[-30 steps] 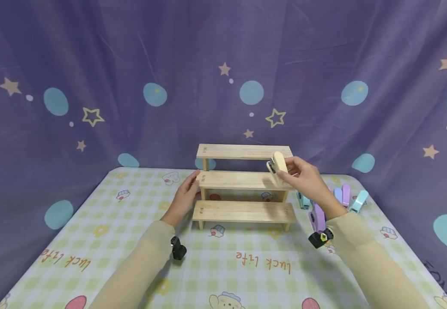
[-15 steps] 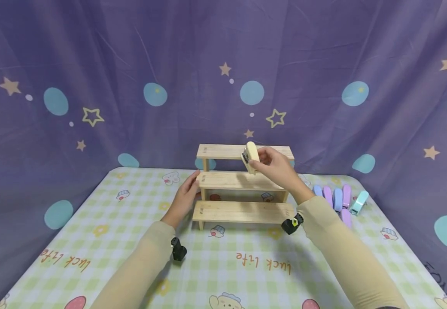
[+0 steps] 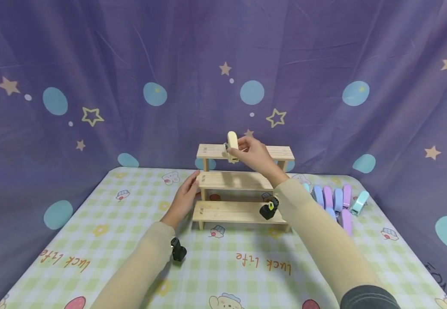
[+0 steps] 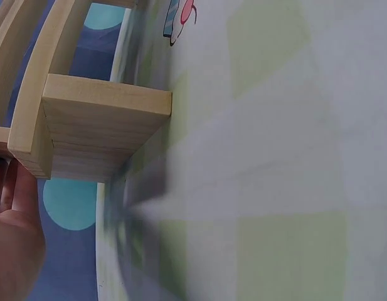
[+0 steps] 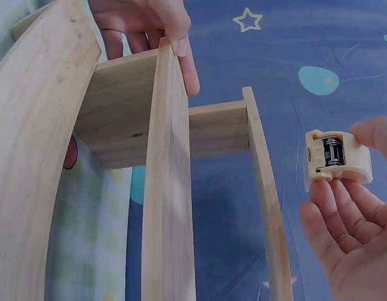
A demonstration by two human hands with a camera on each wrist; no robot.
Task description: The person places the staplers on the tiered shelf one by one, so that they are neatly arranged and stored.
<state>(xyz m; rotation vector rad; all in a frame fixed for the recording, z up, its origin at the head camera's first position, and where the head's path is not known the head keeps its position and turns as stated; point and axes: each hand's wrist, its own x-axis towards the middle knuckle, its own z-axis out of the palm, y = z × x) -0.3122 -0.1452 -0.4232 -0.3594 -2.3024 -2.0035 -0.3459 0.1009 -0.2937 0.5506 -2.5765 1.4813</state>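
Above the top board of a three-tier wooden shelf, a little left of its middle, I hold a cream stapler in my right hand, clamped with the thumb on one side and the fingers on the other. From the right wrist I see a gap between stapler and board, so they are apart. Its long axis seems to run away from me, crosswise to the board's length; how far it tilts I cannot tell. It lies up and to the right of my left hand, so the right, being on it, is the nearer. My left hand grips the left end of the middle board, well apart from the stapler, with fingers above and below the wood. Off to the right of the shelf, blue, purple and teal staplers lie in a loose group on the surface, which has a green-and-white checked pattern. Behind everything hangs a purple curtain printed with stars and blue ovals.
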